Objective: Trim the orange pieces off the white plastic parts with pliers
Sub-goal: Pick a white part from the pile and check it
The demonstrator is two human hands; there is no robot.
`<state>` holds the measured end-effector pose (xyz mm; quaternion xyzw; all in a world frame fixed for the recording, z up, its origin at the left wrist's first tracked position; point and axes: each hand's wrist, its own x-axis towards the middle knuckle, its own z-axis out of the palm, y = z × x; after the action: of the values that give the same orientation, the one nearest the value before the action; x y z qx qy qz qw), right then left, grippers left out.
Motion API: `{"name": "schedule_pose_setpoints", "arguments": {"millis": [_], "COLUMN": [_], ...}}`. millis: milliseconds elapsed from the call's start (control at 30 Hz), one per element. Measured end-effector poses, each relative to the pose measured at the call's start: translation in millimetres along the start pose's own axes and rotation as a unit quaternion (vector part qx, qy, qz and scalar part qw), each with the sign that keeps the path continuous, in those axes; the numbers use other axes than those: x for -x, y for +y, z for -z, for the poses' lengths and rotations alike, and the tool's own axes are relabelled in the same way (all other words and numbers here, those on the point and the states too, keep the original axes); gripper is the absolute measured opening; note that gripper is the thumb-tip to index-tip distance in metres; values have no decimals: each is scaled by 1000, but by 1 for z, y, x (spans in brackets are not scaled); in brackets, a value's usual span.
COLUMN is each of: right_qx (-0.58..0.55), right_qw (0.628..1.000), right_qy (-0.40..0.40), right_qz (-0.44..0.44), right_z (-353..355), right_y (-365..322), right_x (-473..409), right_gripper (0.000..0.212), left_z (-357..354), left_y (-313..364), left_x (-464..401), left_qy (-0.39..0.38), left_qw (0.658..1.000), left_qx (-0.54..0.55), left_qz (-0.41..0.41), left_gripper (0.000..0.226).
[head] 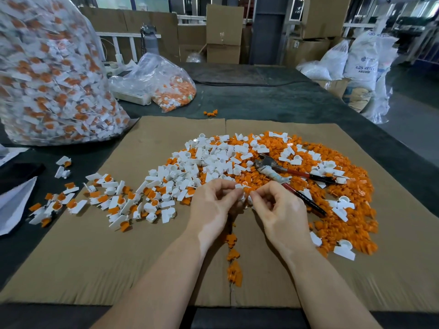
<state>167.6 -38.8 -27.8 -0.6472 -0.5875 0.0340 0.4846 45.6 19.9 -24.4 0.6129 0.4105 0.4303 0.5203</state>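
Note:
My left hand (213,205) and my right hand (278,207) meet over the middle of the cardboard sheet (118,252), and between their fingertips they pinch one white plastic part with an orange piece (242,189). The pliers (282,173), red-handled with one handle wrapped in tape, lie untouched on the pile just behind my right hand. A heap of white parts (204,160) sits behind my left hand. Loose orange pieces (342,193) spread across the right. White parts with orange still on them (118,203) lie scattered to the left.
A big clear bag of white-and-orange parts (47,74) stands at the far left, a smaller bag (171,86) behind the cardboard. A trail of orange pieces (234,262) runs along the cardboard seam between my forearms. Boxes and sacks (361,65) stand beyond the table.

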Motion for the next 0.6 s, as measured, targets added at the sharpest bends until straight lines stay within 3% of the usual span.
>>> {"name": "schedule_pose_setpoints", "arguments": {"millis": [333,500,600], "right_qx": [86,-38,-71], "right_qw": [996,999,997], "right_qy": [0,-16,1], "right_qz": [34,-8,-11], "right_z": [-5,-1,0], "right_y": [-2,-2,-2], "right_x": [1,0,0], "right_gripper": [17,4,15], "left_z": [-1,0,1], "left_y": [-1,-1,-1], "left_x": [0,0,0], "left_qy": [-16,6,2], "left_qw": [989,998,1000], "left_qx": [-141,-51,-15], "left_qz": [-49,-24,-9], "left_gripper": [3,10,12]}}
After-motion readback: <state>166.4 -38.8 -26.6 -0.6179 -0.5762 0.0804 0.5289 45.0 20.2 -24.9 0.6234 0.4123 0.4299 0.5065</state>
